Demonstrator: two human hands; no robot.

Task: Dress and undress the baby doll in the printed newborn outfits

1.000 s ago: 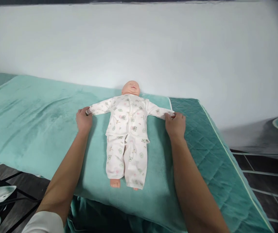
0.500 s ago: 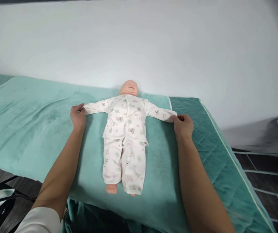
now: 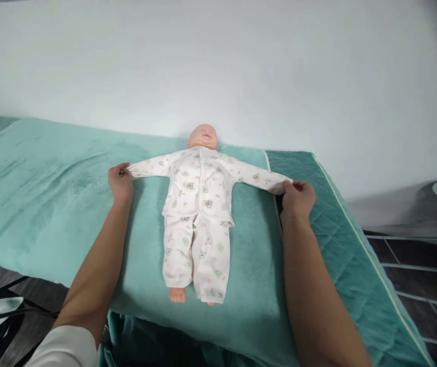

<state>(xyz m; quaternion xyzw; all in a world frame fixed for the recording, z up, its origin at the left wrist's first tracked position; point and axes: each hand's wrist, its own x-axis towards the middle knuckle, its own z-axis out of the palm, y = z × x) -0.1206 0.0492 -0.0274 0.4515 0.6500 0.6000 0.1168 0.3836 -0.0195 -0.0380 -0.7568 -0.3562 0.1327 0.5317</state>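
Observation:
A baby doll [image 3: 203,136] lies on its back, dressed in a white printed pajama top [image 3: 199,186] and matching pants [image 3: 213,255]. One whole foot shows below the pants, and only the toes of the other. My left hand [image 3: 121,182] pinches the cuff of the left-hand sleeve [image 3: 149,167] between thumb and fingers. At the other side, my right hand [image 3: 298,199] grips the end of the right-hand sleeve [image 3: 260,177]. Both sleeves are stretched out sideways, and the doll's hands are hidden.
A light green blanket [image 3: 50,204] lies under the doll, over a darker quilted cover [image 3: 340,255] at the right. The white wall [image 3: 218,61] rises behind the bed. Dark tiled floor [image 3: 425,280] shows at the right, and black bars [image 3: 8,290] stand at lower left.
My right hand has moved outward to the right, drawing its sleeve longer and straighter. My left hand keeps its cuff, shifted very slightly left.

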